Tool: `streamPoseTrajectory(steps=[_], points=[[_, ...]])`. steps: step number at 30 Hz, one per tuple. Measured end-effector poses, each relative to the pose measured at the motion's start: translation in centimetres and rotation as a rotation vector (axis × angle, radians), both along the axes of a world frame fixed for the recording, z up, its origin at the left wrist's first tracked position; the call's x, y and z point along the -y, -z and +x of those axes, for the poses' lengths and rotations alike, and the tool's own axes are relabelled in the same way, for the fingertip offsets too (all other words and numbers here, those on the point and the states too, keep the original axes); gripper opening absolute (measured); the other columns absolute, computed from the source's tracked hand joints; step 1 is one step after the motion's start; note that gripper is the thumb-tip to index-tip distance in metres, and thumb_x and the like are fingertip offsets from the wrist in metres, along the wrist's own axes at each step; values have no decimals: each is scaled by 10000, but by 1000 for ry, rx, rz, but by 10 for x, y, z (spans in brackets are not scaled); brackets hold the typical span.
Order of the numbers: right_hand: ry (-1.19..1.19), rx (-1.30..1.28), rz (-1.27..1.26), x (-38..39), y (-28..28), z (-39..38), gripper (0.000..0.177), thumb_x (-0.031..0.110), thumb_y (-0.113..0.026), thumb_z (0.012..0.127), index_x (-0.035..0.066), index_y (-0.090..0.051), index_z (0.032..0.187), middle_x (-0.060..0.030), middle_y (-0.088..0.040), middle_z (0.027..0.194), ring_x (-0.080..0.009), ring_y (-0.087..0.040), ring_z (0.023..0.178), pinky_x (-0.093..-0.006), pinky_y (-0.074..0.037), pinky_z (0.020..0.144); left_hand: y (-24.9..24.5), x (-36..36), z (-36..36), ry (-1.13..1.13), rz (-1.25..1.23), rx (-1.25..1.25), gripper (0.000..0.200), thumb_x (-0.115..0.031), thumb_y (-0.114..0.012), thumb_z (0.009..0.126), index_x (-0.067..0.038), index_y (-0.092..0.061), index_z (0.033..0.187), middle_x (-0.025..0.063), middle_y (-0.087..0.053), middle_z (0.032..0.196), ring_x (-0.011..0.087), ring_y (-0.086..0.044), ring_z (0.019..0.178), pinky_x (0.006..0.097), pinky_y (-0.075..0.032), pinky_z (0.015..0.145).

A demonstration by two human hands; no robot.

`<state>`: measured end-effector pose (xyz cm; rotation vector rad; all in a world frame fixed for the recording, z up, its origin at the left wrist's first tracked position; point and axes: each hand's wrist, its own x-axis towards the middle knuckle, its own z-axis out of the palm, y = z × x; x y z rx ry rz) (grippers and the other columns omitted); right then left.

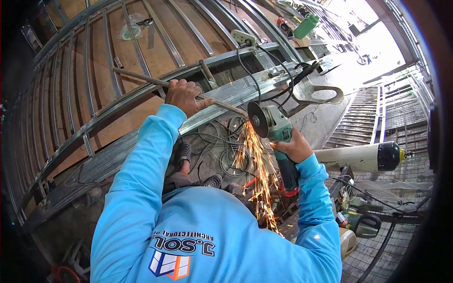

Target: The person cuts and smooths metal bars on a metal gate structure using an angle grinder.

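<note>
My left hand is closed around a long, thin metal rod, which slants across a galvanized metal beam. In my right hand is a teal angle grinder, gripped by its body. Its disc meets the rod's right end. A stream of orange sparks sprays downward from that contact, past my body. The fingers of my right hand are partly hidden behind the tool.
A curved frame of metal bars lies at left. Toward the top are a power strip and a green bottle. Coiled cables lie near my feet. A gas cylinder and another power tool are at right.
</note>
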<state>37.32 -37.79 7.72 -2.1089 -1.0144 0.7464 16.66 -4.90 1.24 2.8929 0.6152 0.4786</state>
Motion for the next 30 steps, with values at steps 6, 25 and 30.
streamPoseTrajectory(steps=[6, 25, 30], points=[[17, 6, -71, -3, -2, -4, 752, 303, -827, 746, -40, -501, 1330, -181, -673, 1160, -278, -639, 1078, -365, -478, 972, -5, 2, 1, -18, -14, -52, 683, -750, -516, 865, -116, -769, 900, 63, -666, 869, 248, -583, 930, 414, -365, 905], [19, -78, -92, -10, -9, 5, 752, 267, -827, 752, -23, -483, 1354, -138, -665, 1181, -225, -624, 1078, -334, -471, 979, 3, -1, 0, -3, -21, 24, 692, -751, -521, 859, -106, -770, 873, 69, -663, 848, 248, -570, 903, 412, -357, 896], [-21, -188, 2, -9, -2, 10, 803, 310, -847, 767, -14, -455, 1388, -130, -662, 1195, -217, -617, 1094, -348, -472, 985, 2, -1, 1, -9, -20, 7, 686, -740, -527, 865, -98, -767, 867, 70, -661, 846, 251, -569, 900, 411, -357, 904]])
